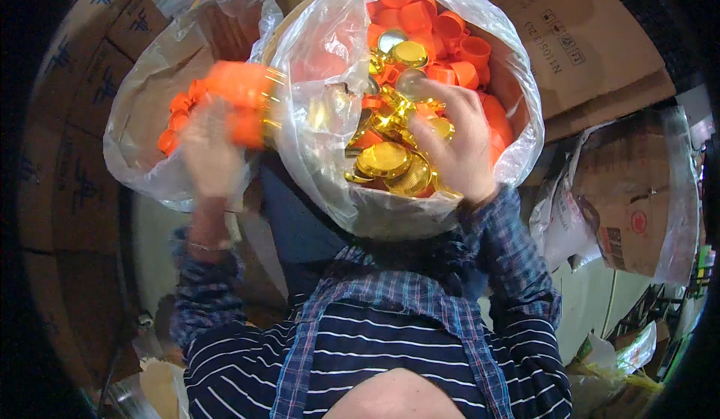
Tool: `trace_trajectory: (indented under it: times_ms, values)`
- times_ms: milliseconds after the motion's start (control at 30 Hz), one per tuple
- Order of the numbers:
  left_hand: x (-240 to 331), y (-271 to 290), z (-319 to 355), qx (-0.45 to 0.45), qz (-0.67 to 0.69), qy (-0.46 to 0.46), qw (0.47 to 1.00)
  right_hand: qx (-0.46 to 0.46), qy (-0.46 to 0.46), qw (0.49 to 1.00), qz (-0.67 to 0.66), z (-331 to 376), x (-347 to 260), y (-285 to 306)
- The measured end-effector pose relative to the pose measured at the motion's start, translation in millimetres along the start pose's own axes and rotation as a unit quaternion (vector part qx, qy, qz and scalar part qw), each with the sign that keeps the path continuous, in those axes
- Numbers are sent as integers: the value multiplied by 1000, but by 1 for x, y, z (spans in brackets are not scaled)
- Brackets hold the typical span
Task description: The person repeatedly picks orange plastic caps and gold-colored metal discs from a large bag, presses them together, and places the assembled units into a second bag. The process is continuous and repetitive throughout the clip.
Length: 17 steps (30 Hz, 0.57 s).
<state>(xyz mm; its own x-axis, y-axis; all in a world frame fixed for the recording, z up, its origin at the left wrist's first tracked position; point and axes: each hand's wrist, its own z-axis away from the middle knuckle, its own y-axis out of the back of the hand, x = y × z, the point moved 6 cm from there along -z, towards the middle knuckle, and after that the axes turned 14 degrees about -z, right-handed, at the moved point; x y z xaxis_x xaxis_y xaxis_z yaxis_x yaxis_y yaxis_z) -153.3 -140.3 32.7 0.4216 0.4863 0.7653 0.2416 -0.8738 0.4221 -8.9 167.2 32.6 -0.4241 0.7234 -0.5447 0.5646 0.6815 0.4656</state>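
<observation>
Swinging your left hand, its grip full of orange caps, left of the lined basket risks spills, while your right hand spreads wide over gold lids.

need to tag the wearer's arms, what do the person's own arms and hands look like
Both hands are bare, the left hand motion-blurred, the right hand sharp. Both forearms wear blue plaid shirt sleeves. A thin bracelet circles the left wrist.
</observation>
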Motion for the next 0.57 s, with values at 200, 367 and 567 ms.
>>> trace_trajectory:
  times_ms: [200, 367, 567]
  values:
    - [44, 21, -70, 221, -105, -131, 961, -235, -302, 904, 189, 26, 118, -2]
    - [98, -184, -18, -260, -9, -287, 922, -222, -241, 933, 150, 33, 131, -5]
    - [121, -422, -18, -401, -182, -384, 811, -165, -232, 955, 87, 43, 135, 0]
